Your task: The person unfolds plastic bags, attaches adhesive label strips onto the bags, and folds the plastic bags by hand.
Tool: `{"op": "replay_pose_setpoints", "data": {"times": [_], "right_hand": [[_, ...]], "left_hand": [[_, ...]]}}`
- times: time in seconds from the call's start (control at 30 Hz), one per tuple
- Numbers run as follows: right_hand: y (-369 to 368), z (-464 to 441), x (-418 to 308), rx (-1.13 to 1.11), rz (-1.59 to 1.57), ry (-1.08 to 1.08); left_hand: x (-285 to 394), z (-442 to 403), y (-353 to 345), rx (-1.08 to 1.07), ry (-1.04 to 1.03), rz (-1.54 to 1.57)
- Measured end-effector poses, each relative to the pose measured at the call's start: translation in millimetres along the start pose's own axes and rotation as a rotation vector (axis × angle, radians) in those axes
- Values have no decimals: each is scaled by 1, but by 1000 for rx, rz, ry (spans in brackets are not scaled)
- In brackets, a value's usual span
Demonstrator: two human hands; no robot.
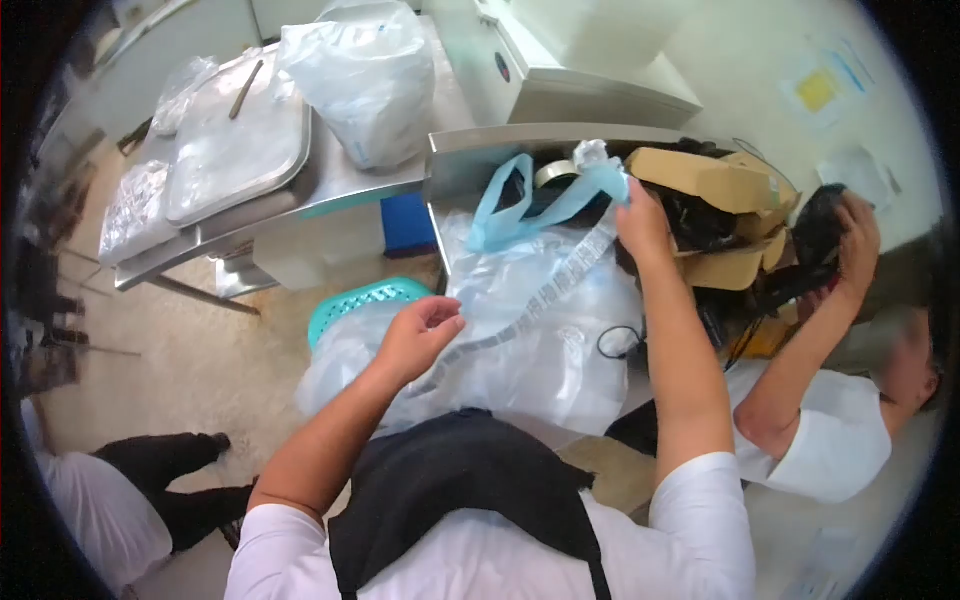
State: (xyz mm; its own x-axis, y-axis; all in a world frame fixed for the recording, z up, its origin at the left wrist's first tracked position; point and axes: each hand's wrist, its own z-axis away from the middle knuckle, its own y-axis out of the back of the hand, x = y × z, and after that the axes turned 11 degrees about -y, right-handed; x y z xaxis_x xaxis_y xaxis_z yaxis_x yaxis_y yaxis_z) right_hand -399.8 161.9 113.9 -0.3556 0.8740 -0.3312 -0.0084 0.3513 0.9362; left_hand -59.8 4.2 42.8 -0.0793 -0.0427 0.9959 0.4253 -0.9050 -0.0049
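Observation:
My right hand point(642, 222) is closed on one end of a light blue plastic bag point(497, 228), which stretches left in a loop over the steel surface. Under and in front of it spreads a heap of clear plastic bags point(570, 365), with a printed strip running across. My left hand point(425, 338) hovers above the left part of this heap, fingers loosely curled and a gap beside the thumb. Nothing shows in it. A roll of tape point(556, 175) lies behind the blue bag, near a crumpled white piece point(591, 154).
An open cardboard box point(705, 178) stands at the right, where another person's hand point(858, 240) holds a black bag point(818, 222). On the steel table point(400, 180) at left are a metal tray point(240, 150) and a large bagged container point(365, 90). A turquoise basket point(365, 295) sits below.

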Motion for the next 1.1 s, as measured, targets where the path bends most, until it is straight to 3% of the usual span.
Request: {"op": "replay_pose_setpoints", "data": {"times": [0.1,0.17,0.27,0.4,0.47,0.57,0.83,1.0,1.1], "right_hand": [[7,21,-19,16,-16,-84],[-3,27,-7,44,-152,41],[4,66,-13,90,-264,169],[-5,131,-13,-33,-253,319],[-25,162,-6,-67,-240,492],[-30,197,-11,-260,-245,414],[-39,239,-16,-195,-147,397],[-56,242,5,-196,-181,382],[-61,240,8,-166,-185,381]], "left_hand": [[-12,9,6,31,26,-86],[-19,11,6,21,64,-162],[2,20,-1,-56,11,-553],[-19,21,-7,-175,-268,-1022],[-35,13,-8,-213,-234,-1010],[-15,7,-11,-182,-192,-996],[-11,-10,-10,-224,-70,-933],[53,-68,-11,-68,-368,-857],[80,-116,-30,-18,-395,-734]]}}
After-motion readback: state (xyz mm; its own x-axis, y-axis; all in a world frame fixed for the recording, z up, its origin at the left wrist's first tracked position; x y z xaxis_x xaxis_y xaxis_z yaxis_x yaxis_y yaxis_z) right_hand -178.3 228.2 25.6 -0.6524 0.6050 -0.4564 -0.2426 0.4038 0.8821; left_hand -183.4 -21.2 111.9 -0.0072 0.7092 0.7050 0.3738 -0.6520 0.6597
